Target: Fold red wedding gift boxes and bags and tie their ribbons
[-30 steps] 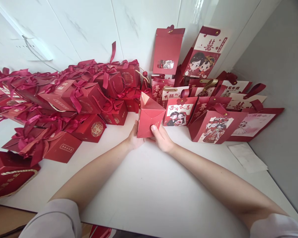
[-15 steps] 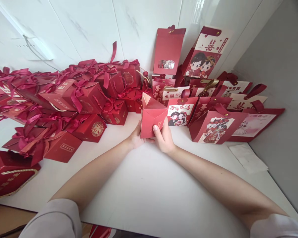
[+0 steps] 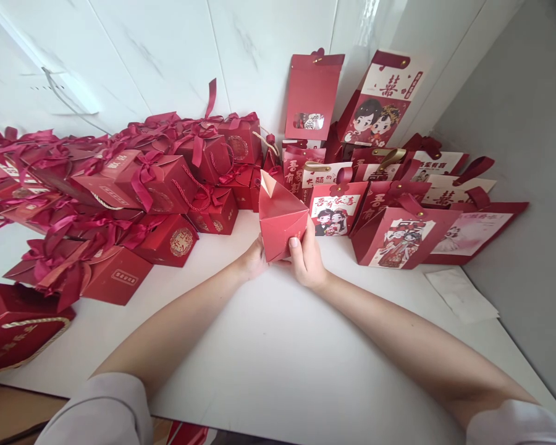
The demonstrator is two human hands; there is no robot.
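Note:
A red folded paper gift box [image 3: 282, 228] is held up above the white table, its creased side facing me and a pale inner flap showing at the top. My left hand [image 3: 254, 258] grips its left side; most of those fingers are hidden behind the box. My right hand [image 3: 308, 259] closes on the right side, thumb pressed flat on the front face. Just behind and to the right stands a red gift box with a cartoon couple [image 3: 336, 210]. Nearest on the left is a red box with a ribbon [image 3: 214, 213].
Ribbon-tied red boxes [image 3: 134, 179] are piled along the left. A red box with a rope handle [image 3: 28, 327] sits at the front left. Handled gift boxes [image 3: 408, 238] stand at the right, with white paper [image 3: 463, 295] beside them on the table [image 3: 269, 364]. A wall [image 3: 167, 49] closes the back.
The held box has tilted and turned slightly, showing more of its upper face. Both hands keep their hold, and the surrounding boxes stay in place.

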